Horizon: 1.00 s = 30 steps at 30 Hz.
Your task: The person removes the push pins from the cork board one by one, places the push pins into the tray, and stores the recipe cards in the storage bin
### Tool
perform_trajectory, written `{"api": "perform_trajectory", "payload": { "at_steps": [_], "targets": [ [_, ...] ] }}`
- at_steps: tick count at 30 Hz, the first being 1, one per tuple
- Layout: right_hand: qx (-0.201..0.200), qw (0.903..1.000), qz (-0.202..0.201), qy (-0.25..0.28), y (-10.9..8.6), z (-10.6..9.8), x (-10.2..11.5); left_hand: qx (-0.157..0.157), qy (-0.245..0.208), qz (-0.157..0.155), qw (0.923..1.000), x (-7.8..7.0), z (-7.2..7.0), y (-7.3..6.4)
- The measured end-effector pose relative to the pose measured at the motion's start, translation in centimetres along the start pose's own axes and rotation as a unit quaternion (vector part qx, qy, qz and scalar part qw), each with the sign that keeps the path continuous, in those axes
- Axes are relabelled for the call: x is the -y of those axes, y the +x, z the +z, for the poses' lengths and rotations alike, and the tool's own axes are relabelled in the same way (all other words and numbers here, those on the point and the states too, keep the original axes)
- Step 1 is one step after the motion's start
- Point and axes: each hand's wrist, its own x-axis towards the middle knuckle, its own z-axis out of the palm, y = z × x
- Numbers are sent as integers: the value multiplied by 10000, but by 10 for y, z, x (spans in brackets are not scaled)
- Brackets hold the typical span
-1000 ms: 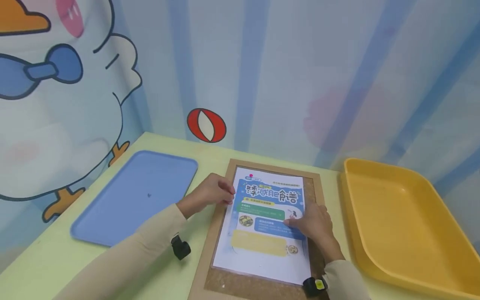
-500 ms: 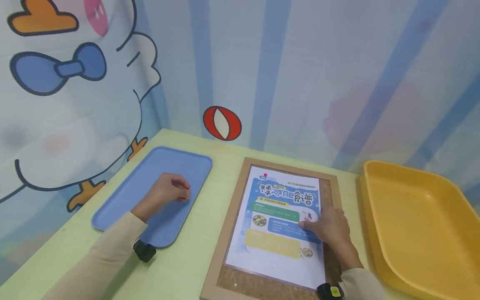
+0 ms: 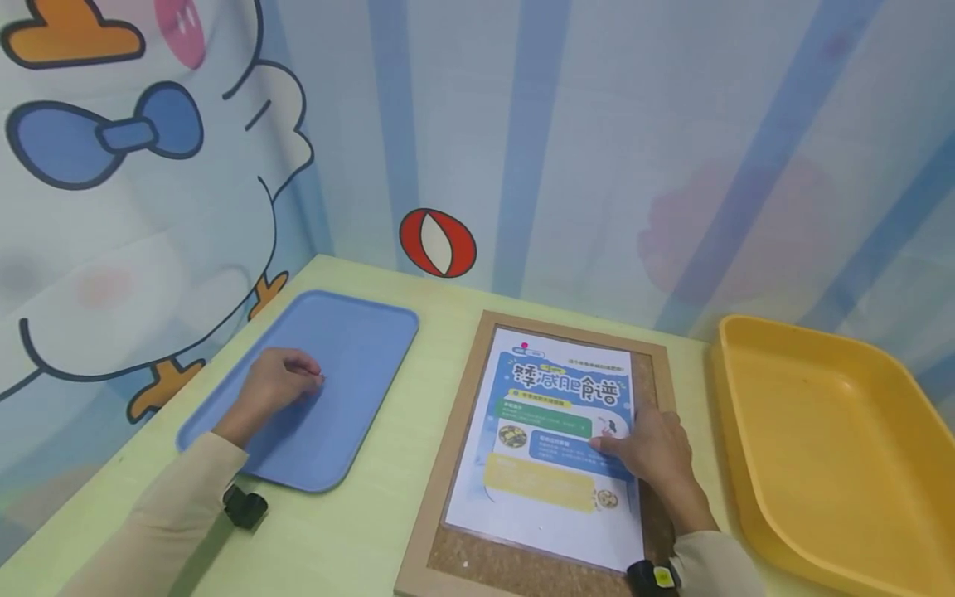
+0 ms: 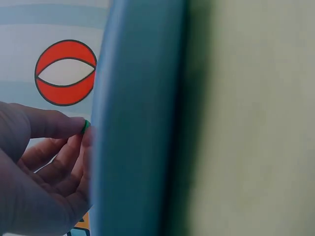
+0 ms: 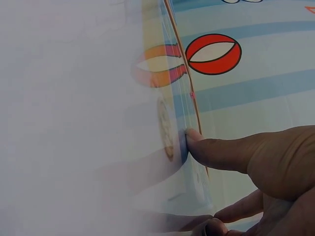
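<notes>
In the left wrist view, my left hand (image 3: 272, 385) pinches a small green push pin (image 4: 86, 126) between thumb and fingertips; most of the pin is hidden. This hand is over the blue tray (image 3: 358, 332). My right hand (image 3: 656, 448) rests on the right side of a printed sheet (image 3: 545, 518), thumb pressing the paper and the other fingers over toward the frame edge. The glossy sheet lies on a wood-framed cork board (image 3: 507, 570). A pink push pin (image 3: 525, 346) sits at its top left.
A deep yellow tray (image 3: 836, 448) stands right of the board. Everything rests on a pale green table (image 3: 373, 506). Behind it hangs a printed cloth backdrop (image 3: 462, 124) with a cartoon bird and a red ball.
My left hand has moved left from the board's left edge to over the blue tray. My right hand has stayed on the sheet. The head view has shifted slightly.
</notes>
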Motion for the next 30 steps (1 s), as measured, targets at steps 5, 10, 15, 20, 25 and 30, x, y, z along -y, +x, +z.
{"api": "perform_trajectory", "payload": {
  "at_steps": [5,10,15,20,25,30],
  "targets": [
    [23,10000,-4,26,0,1,0,-204,482,129,9985,3,-1,-2],
    [7,9999,-17,114,-1,1,0,-294,753,367,9960,2,-1,-2],
    [-21,9999,-92,132,-1,2,-1,-268,1051,606,9922,2,-1,-2],
    [19,9999,22,159,-2,2,-1,-144,1125,682,9912,3,0,-3],
    [56,9998,103,169,-2,1,0,-93,1095,706,9914,4,1,-2],
    [33,9997,129,186,-1,0,0,-7,1048,663,9923,9,1,1]
  ]
}}
